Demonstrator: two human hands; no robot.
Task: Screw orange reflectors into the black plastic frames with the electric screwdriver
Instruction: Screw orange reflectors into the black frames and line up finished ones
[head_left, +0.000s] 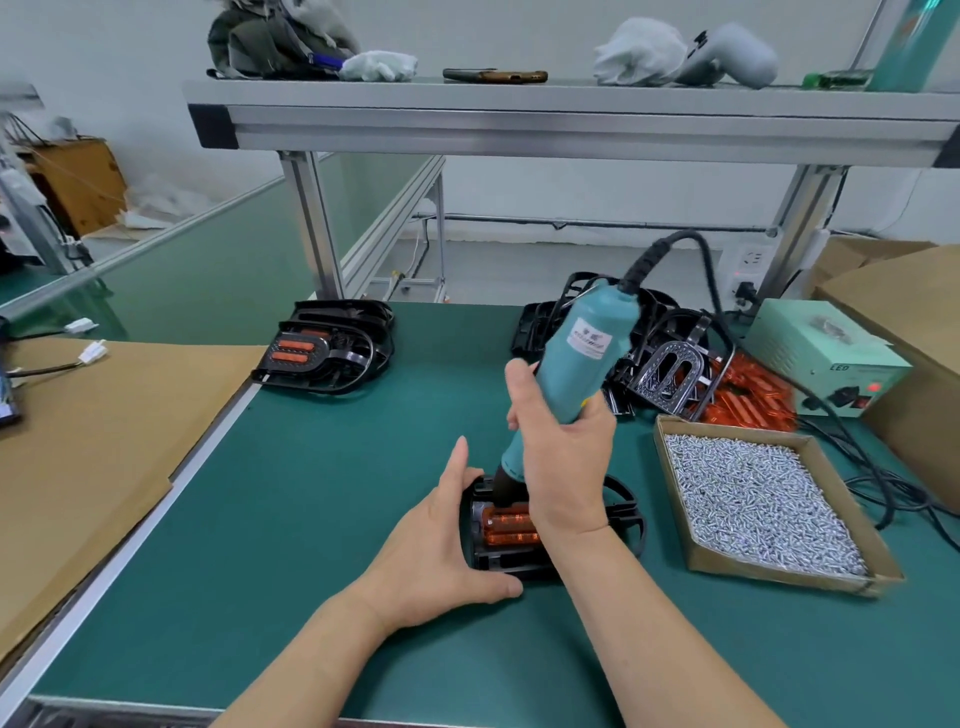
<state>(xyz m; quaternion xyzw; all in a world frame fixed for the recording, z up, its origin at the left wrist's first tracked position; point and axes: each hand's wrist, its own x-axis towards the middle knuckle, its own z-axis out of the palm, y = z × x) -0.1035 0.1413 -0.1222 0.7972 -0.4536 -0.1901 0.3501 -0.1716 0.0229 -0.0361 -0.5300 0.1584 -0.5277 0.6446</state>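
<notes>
Green bench matting (291, 545) filled the lower frame. Just below centre, your left hand (447, 545) clasped the left side of the black plastic frame (626, 512), with the thumb along its near edge and the fingers reaching up its far-left corner. The ribbed orange reflector (506, 527) sat in that frame, immediately right of your left palm, its long axis running left to right. Your right hand (563, 457) was wrapped tight round the lower barrel of the teal electric screwdriver (576, 353). The tool leaned up and to the right, and its dark nose met the reflector's upper left end; the bit itself was hidden. The drive line therefore ran steeply down and leftward, and I judge the tool wanted to stand squarer over the screw. Right of centre lay the shallow cardboard tray of silver screws (753, 499). Further up, a finished black frame with orange inserts (322, 348) rested left of centre.
</notes>
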